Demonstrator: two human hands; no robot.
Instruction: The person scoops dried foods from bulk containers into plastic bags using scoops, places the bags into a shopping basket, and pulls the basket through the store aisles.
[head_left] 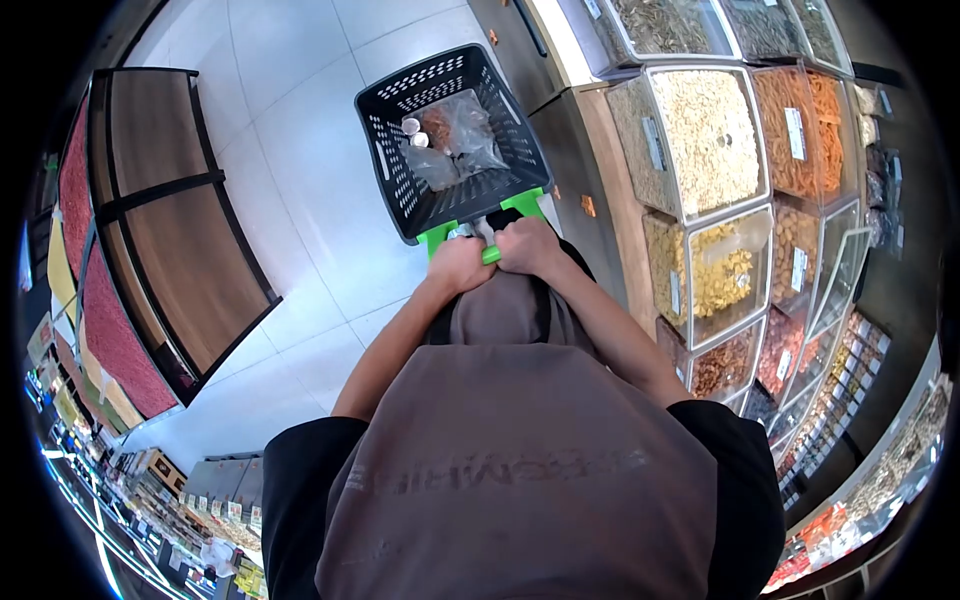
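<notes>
A black shopping basket (405,215) with perforated walls and a green handle (490,255) is in front of me, above the floor. My left hand (460,264) is closed round the left part of the handle, and beside it my right hand (527,246) grips the right part. Inside the basket lies a clear plastic bag (478,130) with something reddish-brown in it. Two small white-topped items (415,132) rest next to the bag. A band or watch (462,230) shows by my left hand; its details are hard to make out.
On my right stand stacked clear bulk bins, among them a bin of pale flakes (708,140), a bin of yellow pieces (722,270) and a bin of orange strips (800,130). A wooden display counter (165,200) is on the left. Light floor tiles (290,130) run between.
</notes>
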